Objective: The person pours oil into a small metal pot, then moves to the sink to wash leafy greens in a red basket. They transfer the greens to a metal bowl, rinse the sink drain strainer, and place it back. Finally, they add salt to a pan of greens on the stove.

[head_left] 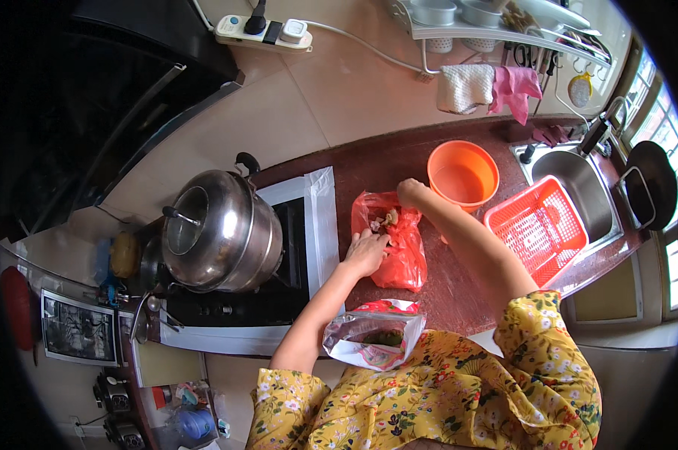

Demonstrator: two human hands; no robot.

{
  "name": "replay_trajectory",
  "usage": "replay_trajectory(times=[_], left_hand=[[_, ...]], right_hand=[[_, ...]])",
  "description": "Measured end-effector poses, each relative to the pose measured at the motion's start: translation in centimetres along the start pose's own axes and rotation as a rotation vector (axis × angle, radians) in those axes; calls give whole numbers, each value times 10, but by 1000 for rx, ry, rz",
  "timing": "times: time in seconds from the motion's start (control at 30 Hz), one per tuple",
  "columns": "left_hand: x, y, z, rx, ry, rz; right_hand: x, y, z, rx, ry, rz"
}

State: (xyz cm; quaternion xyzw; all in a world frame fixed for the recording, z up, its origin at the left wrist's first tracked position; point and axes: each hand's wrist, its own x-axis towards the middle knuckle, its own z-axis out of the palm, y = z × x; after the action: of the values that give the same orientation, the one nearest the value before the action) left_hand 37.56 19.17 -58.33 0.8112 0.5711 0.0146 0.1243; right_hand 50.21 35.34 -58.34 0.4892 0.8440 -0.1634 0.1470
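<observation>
Dark red counter (453,292), red bag (403,271) on it: left hand (366,253) fingers loosely spread against it, can't tell right hand's (410,192).

A big steel pot (230,232) with a domed lid sits on the black stove (297,240), near a dark range hood (91,97). The tiled wall (271,112) bears a white power strip (267,35) (a black plug (256,22) stands in it). Below a shelf (444,33), a white cloth (465,88) hangs beside a pink cloth (515,90). A steel sink (571,169) is set into the counter (459,300).
</observation>
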Motion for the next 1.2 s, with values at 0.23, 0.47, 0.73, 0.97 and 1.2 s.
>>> replay_trajectory(times=[0.23, 0.47, 0.73, 0.97, 1.2], left_hand=[[-30, -6, -25, -198, 333, 98], [-62, -6, -92, -550, 469, 150], [-68, -4, -123, -1410, 576, 230], [-32, 11, -138, -1279, 628, 282], [-17, 15, -143, -1430, 461, 185]], right_hand=[[-2, -1, -8, 104, 97, 87], [-55, 17, -88, 331, 389, -267], [-136, 6, -153, 530, 458, -352], [-166, -33, -154, 515, 508, -795], [-162, -53, -147, 606, 578, -770]])
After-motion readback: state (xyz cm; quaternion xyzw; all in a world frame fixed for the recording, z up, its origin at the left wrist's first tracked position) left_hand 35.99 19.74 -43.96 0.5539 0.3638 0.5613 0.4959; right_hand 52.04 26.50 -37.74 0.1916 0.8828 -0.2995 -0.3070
